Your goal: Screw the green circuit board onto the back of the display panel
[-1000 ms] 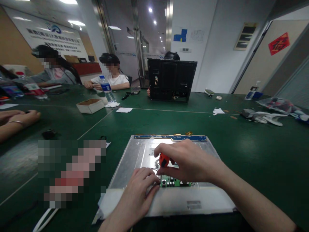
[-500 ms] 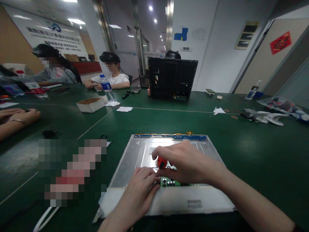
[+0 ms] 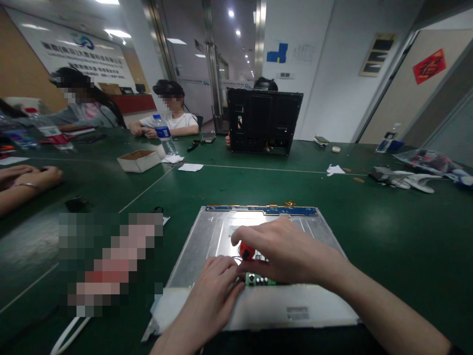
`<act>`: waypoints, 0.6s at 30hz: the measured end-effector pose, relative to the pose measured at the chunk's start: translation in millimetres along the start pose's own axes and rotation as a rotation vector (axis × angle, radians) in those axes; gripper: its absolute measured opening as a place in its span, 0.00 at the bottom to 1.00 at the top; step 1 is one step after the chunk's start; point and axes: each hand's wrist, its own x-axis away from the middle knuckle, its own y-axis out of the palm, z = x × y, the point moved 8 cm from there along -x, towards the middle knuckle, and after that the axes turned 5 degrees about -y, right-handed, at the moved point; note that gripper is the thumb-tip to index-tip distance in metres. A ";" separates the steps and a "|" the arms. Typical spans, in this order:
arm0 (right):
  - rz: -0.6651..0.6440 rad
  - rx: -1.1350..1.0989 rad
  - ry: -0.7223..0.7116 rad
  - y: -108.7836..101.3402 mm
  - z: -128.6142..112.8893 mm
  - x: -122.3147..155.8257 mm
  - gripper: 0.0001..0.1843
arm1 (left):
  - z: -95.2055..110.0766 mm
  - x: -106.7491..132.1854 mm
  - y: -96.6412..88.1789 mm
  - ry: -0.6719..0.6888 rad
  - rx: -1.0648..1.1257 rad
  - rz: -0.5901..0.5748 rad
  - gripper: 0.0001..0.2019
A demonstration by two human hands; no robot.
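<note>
A metal-backed display panel (image 3: 192, 251) lies flat on the table in front of me, a blue circuit strip (image 3: 295, 211) along its far edge. Across its near side runs a white band (image 3: 269, 310). My right hand (image 3: 284, 246) grips the red and black handle of what looks like a screwdriver (image 3: 247, 250), held upright over a green circuit board (image 3: 260, 279); its tip is hidden. Close by, my left hand (image 3: 218, 278) rests on the panel, fingers and thumb drawn together at the board's left end. Whatever those fingertips hold is hidden.
Left of the panel is a blurred-out patch with a white cable (image 3: 68, 335). Farther off stand an open white box (image 3: 136, 161), a water bottle (image 3: 164, 134) and a black monitor casing (image 3: 264, 121). White gloves (image 3: 410, 178) lie at right. Other people sit around the table.
The red handle has turned a little, its black mark now facing differently. My right fingers have shifted slightly left with it; my left hand is almost still.
</note>
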 end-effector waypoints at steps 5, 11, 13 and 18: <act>-0.012 -0.021 0.014 -0.9 -0.8 0.8 0.13 | -0.1 0.6 0.7 -0.013 0.012 -0.015 0.09; -0.029 -0.048 0.012 -4.9 -3.6 3.0 0.14 | 1.5 -0.1 0.5 -0.029 0.031 -0.038 0.08; -0.029 -0.044 0.004 -6.1 -4.7 3.0 0.15 | 1.4 -0.7 0.7 -0.035 0.026 -0.045 0.08; -0.027 -0.041 -0.007 -3.6 -5.6 2.1 0.15 | 0.7 -0.6 -0.5 -0.040 0.025 -0.028 0.07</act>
